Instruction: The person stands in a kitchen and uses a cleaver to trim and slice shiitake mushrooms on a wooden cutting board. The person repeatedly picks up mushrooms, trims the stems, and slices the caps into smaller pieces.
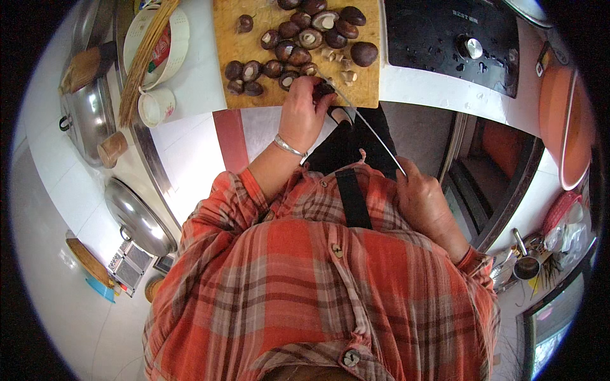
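My left hand, with a metal bangle at the wrist, holds a dark brown mushroom at the near edge of a wooden cutting board. My right hand grips a knife, low in front of my body. Its blade appears edge-on as a thin line, and its tip end is by the held mushroom. The handle is hidden in my fist. Many dark-capped mushrooms lie over the board, some with pale undersides up. Cut mushroom stems sit in a small group on the right side.
A black cooktop panel with a knob and water drops adjoins the board's right. Leftward are a white colander, a bundle of thin sticks across it, and a white cup. An orange basin stands far right.
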`<state>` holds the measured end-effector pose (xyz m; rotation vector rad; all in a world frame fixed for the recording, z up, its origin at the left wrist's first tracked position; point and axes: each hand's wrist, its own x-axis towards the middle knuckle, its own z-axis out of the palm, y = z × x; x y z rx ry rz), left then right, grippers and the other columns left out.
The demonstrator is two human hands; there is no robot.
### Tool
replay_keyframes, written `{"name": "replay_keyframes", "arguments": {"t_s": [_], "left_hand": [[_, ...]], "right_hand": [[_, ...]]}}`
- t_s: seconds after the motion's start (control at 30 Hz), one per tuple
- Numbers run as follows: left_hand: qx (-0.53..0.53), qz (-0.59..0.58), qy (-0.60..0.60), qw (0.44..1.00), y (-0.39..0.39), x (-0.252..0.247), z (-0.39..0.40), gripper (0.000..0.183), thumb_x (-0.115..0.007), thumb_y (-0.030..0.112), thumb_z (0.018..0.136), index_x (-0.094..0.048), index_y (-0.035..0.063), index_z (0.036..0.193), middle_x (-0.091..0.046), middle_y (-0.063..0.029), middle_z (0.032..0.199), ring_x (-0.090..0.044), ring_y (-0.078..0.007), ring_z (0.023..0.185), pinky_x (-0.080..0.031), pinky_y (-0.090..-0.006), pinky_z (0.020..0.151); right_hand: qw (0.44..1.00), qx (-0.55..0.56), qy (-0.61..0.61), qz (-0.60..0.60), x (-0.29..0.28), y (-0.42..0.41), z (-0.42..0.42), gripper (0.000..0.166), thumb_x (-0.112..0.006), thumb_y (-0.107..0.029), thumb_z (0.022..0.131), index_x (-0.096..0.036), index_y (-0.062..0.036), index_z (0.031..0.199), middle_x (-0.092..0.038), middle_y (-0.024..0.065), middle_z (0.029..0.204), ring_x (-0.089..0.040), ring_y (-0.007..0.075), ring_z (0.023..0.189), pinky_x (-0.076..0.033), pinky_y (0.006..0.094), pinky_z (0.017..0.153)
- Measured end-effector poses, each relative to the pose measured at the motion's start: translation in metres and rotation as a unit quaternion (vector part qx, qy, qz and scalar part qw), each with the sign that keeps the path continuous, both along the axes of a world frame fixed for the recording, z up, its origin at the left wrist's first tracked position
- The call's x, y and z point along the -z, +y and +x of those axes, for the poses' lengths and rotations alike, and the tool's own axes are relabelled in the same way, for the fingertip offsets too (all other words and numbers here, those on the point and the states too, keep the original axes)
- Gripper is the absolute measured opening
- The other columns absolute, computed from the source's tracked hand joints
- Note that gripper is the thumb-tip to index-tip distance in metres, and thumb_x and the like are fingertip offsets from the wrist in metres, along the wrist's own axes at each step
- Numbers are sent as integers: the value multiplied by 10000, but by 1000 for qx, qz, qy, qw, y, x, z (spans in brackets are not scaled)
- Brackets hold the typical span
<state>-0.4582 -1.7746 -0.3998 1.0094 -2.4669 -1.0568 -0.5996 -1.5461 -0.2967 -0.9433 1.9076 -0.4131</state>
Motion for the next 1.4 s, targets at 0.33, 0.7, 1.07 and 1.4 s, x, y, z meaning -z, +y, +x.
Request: {"name": "replay_keyframes", "arguments": {"t_s": [0.33, 0.7, 1.07, 1.4], "left_hand": [[13, -24, 9, 1000, 7, 2, -1, 328, -737, 20, 775, -554, -8, 1046, -597, -201, 1006, -599, -415, 912, -513, -455, 735], [7, -35, 13, 999, 7, 4, -3, 427, -720, -15, 718, -567, -16, 1116, -608, -213, 1063, -606, -411, 957, -533, -443, 768], [10, -14, 19, 1000, 7, 6, 0, 404, -727, 13, 731, -576, -14, 1105, -607, -219, 1032, -604, -419, 950, -524, -467, 803], [-19, -49, -7, 999, 1, 6, 8, 361, -748, 72, 760, -563, 5, 1063, -588, -216, 1022, -582, -415, 955, -505, -453, 804]], "right_hand": [[996, -73, 23, 37, -4, 0, -4, 246, -508, -104, 943, -476, 1, 1163, -668, 263, 803, -676, 442, 744, -559, 504, 637], [994, -53, 65, 70, -5, -19, 3, 210, -511, -104, 947, -493, -8, 1132, -634, 296, 754, -650, 472, 746, -529, 553, 641], [989, -86, 91, 80, 0, -39, 1, 169, -488, -105, 949, -477, 9, 1073, -668, 254, 756, -673, 453, 718, -564, 520, 625], [991, -70, 88, 71, 19, -19, 4, 197, -510, -125, 955, -531, -22, 1122, -658, 236, 829, -657, 455, 707, -557, 517, 643]]}}
